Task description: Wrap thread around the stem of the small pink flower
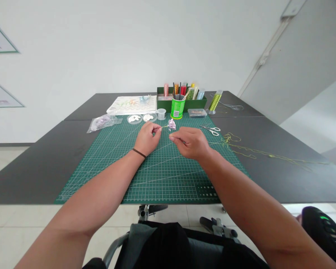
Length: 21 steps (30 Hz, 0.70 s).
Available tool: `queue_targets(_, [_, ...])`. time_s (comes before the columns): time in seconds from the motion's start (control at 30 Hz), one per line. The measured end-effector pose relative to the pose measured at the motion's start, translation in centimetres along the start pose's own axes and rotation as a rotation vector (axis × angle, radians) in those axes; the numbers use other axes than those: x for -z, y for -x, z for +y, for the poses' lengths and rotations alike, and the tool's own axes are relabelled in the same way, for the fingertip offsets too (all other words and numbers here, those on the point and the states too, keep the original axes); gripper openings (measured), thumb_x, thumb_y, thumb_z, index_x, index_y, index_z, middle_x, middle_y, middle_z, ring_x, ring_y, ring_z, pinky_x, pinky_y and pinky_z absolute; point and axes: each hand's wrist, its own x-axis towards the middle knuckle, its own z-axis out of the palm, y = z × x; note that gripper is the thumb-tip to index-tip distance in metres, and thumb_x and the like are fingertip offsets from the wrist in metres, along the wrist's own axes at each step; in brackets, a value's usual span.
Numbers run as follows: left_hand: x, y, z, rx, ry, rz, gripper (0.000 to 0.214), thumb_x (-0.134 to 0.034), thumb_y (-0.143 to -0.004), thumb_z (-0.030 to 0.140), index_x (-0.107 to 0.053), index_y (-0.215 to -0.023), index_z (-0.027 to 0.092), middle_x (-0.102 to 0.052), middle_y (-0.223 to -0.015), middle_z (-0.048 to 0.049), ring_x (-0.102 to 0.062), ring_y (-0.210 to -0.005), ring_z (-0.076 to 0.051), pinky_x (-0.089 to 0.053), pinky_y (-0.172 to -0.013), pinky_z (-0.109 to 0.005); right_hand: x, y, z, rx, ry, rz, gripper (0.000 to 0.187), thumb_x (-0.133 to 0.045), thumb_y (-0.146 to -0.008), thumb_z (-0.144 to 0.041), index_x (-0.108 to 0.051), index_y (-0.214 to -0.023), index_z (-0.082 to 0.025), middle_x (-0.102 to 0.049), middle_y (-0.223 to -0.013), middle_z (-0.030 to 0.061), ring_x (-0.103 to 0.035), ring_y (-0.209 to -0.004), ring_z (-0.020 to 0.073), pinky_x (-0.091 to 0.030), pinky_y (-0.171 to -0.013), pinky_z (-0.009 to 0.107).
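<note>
we see the left hand (147, 139) closed in a pinch on the thin wire stem (164, 127) of a small lilac flower (171, 124), held above the green cutting mat (156, 179). the flower seems light and soft, so the stiffer stem is the better place to hold it. the right hand (189, 143) is curled just beside it, but we cannot tell if its fingertips grip anything, because this part is too small to see
</note>
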Motion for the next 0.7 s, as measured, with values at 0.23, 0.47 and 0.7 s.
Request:
queue_targets(0.23, [0.1,0.3,0.7,-0.093,0.017,-0.188,0.006,-0.057,-0.085,0.017,-0.06,-0.08,0.018,-0.057,-0.073,-0.001,-0.054,-0.073,-0.015,-0.046,-0.07,-0.03,0.5,-0.1,0.6,-0.09,0.066,0.093,0.027,-0.047,-0.093,-0.031,-0.072,-0.089,-0.022,-0.065,-0.072,0.0038,-0.056,-0.067,0.0153,-0.043,-0.067,0.029])
queue_targets(0.47, [0.1,0.5,1.1,-0.149,0.093,-0.312,0.008,-0.055,-0.085,0.017,-0.06,-0.078,0.018,-0.057,-0.074,-0.0009,-0.054,-0.073,-0.015,-0.047,-0.071,-0.031,0.4,-0.4,1.2,-0.182,0.091,0.185,0.029,-0.046,-0.094,-0.033,-0.072,-0.086,-0.022,-0.066,-0.072,0.0036,-0.057,-0.07,0.0159,-0.044,-0.07,0.03])
queue_targets(0.7, [0.4,0.6,1.4,-0.211,0.145,-0.39,0.007,-0.056,-0.085,0.018,-0.059,-0.079,0.017,-0.057,-0.074,-0.001,-0.055,-0.072,-0.015,-0.045,-0.069,-0.03,0.4,-0.7,1.9,-0.305,0.068,0.223,0.024,-0.051,-0.092,-0.032,-0.072,-0.084,-0.022,-0.066,-0.073,0.0027,-0.059,-0.073,0.0163,-0.043,-0.073,0.031])
